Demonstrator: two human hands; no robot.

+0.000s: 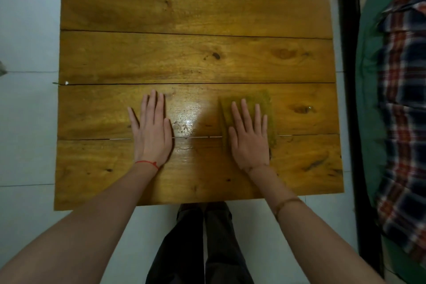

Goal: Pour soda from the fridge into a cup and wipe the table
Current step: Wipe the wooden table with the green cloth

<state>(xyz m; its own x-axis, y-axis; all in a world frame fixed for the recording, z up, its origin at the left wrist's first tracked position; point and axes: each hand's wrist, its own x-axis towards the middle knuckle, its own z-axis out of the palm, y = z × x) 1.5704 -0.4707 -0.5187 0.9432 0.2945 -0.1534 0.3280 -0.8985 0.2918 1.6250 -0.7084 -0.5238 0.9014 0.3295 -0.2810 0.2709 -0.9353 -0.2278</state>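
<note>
Right hand (250,136) spread flat on cloth (265,101), pressing for wiping; left hand (151,131) flat, fingers together, bracing on wet worktop (184,53).

Two bare forearms reach forward from the bottom corners, with no sleeves in sight. The left hand (151,132) has a thin red string bracelet (147,163) tied around its wrist, with a small knot on the inner side. The right hand (250,136) wears no ring; further up that forearm sits a narrow tan or brownish band (287,203). Fingernails look short and unpainted. Below, between the arms, are two legs in dark trousers (200,244), black or very dark grey, with faint creases in the cloth.
</note>
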